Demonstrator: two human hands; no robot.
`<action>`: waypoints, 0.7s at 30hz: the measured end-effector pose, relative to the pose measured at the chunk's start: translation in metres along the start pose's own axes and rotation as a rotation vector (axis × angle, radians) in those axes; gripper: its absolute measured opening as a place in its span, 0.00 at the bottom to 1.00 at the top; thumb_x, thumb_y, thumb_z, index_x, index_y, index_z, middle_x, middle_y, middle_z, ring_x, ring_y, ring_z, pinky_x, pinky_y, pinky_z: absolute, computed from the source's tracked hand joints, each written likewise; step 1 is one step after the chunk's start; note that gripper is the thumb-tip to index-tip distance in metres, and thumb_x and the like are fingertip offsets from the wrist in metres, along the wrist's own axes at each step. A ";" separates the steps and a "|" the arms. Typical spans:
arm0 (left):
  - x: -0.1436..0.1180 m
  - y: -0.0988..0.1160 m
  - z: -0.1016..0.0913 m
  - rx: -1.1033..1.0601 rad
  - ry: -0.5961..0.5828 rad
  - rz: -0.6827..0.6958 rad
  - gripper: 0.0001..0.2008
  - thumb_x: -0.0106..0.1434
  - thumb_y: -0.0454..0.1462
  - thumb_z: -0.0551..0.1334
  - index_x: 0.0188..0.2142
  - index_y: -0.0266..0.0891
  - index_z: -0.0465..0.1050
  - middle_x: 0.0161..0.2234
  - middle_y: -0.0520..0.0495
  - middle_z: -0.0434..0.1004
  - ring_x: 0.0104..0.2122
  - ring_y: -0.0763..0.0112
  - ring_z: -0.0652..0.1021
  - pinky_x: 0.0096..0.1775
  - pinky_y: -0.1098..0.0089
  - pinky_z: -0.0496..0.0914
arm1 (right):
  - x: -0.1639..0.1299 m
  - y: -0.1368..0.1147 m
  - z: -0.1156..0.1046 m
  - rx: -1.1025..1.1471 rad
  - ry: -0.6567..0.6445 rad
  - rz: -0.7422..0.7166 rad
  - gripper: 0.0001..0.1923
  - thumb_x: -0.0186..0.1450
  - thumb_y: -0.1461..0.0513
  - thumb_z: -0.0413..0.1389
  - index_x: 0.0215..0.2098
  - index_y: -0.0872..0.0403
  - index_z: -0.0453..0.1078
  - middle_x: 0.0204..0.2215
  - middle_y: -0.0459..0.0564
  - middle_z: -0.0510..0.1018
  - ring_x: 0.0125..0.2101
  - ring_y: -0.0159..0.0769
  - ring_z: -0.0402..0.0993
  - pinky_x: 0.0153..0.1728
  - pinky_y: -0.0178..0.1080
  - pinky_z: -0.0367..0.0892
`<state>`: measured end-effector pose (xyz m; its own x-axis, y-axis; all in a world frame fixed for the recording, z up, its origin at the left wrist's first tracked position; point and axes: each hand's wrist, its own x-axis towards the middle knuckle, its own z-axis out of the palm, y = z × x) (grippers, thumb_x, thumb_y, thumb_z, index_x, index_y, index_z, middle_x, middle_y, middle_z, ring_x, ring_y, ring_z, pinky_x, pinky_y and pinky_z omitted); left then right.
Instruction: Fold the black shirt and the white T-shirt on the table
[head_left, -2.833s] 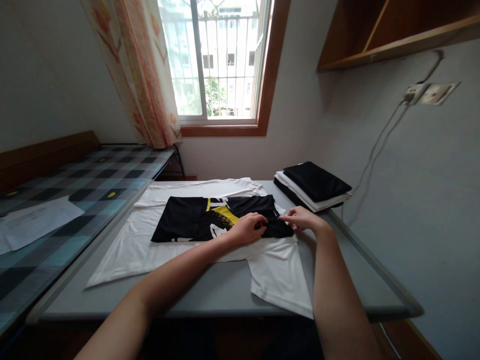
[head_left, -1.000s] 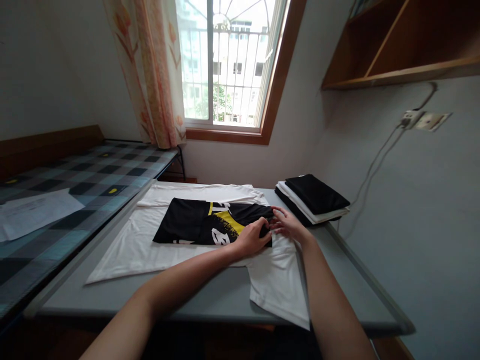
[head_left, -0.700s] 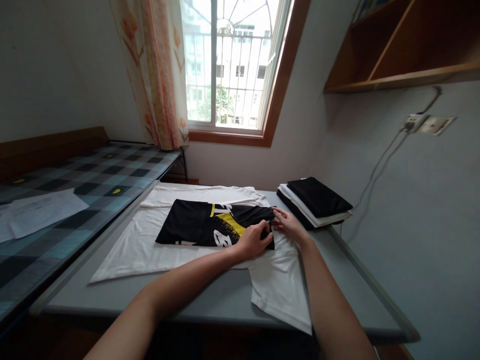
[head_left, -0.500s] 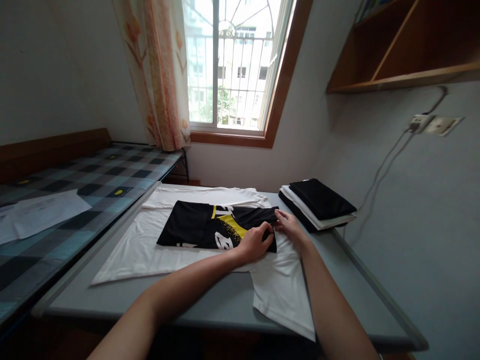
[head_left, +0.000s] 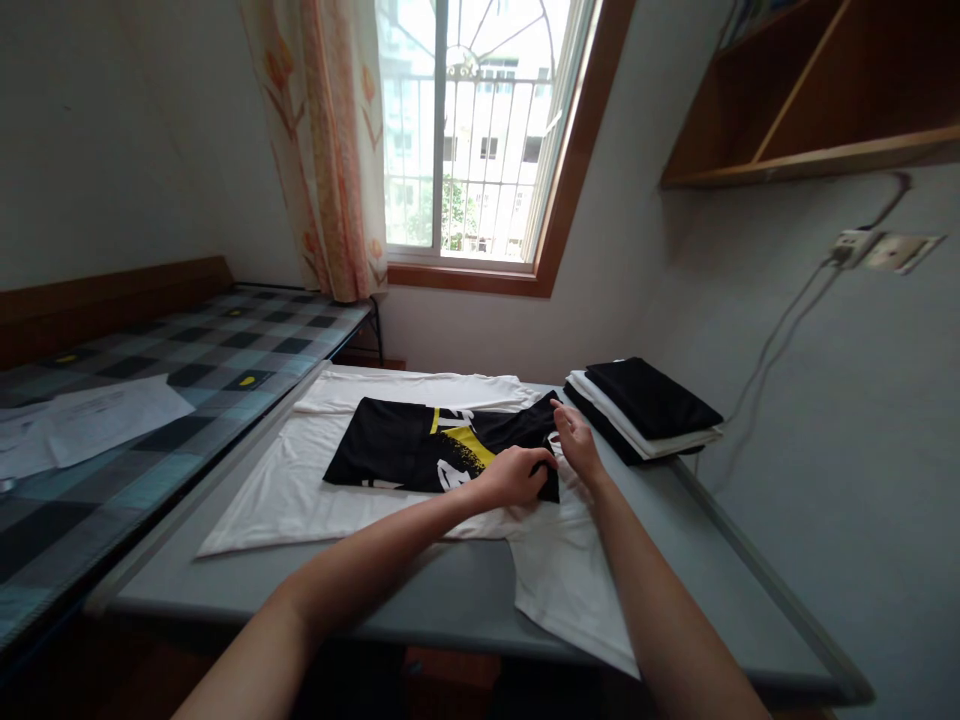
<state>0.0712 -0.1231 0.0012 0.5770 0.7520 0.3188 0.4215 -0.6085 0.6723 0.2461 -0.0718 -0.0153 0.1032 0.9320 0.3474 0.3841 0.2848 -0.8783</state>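
A black T-shirt (head_left: 397,455) with a yellow and white print lies folded lengthwise on top of a spread white T-shirt (head_left: 300,485) on the grey table (head_left: 697,560). My left hand (head_left: 514,475) pinches the near right corner of the black T-shirt. My right hand (head_left: 571,440) rests with fingers stretched on the black shirt's right end, near its far corner. Both forearms reach in from the bottom of the view.
A stack of folded black and white clothes (head_left: 649,408) sits at the table's far right, by the wall. A bed with a checked cover (head_left: 150,390) and a white sheet of paper (head_left: 82,425) stands to the left. Window, curtain and wooden shelf are above.
The black shirt's right end has been folded in, so it now lies shorter. My right hand has moved from the shirt's right tip up toward its far corner. The view shifted slightly.
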 end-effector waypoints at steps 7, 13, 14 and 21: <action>-0.020 -0.001 -0.049 -0.037 -0.008 -0.029 0.16 0.61 0.34 0.57 0.45 0.39 0.79 0.27 0.51 0.79 0.21 0.75 0.70 0.29 0.74 0.66 | 0.028 -0.038 0.034 -0.097 -0.133 -0.133 0.38 0.64 0.35 0.43 0.50 0.55 0.74 0.48 0.59 0.72 0.46 0.47 0.70 0.42 0.44 0.71; -0.059 -0.028 -0.089 0.178 0.041 0.017 0.12 0.61 0.36 0.59 0.41 0.42 0.80 0.35 0.47 0.81 0.34 0.67 0.77 0.41 0.69 0.69 | 0.042 -0.072 0.102 -0.283 -0.413 -0.379 0.31 0.71 0.43 0.40 0.30 0.54 0.75 0.35 0.55 0.75 0.40 0.42 0.71 0.49 0.44 0.65; -0.065 -0.034 -0.094 0.224 0.021 0.029 0.12 0.61 0.35 0.59 0.41 0.41 0.80 0.35 0.47 0.81 0.35 0.66 0.77 0.41 0.69 0.68 | 0.041 -0.074 0.112 -0.307 -0.453 -0.395 0.30 0.71 0.44 0.40 0.30 0.54 0.75 0.35 0.54 0.75 0.39 0.41 0.71 0.48 0.43 0.65; -0.089 -0.058 -0.105 0.476 -0.009 0.046 0.09 0.62 0.35 0.59 0.38 0.42 0.79 0.33 0.46 0.80 0.37 0.64 0.78 0.46 0.65 0.65 | 0.032 -0.070 0.147 -0.440 -0.535 -0.447 0.26 0.73 0.48 0.43 0.40 0.55 0.78 0.39 0.55 0.74 0.39 0.37 0.73 0.47 0.38 0.66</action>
<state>-0.0776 -0.1284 0.0039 0.6077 0.7207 0.3336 0.6681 -0.6911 0.2759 0.0875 -0.0293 0.0093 -0.5533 0.7638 0.3323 0.6211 0.6441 -0.4465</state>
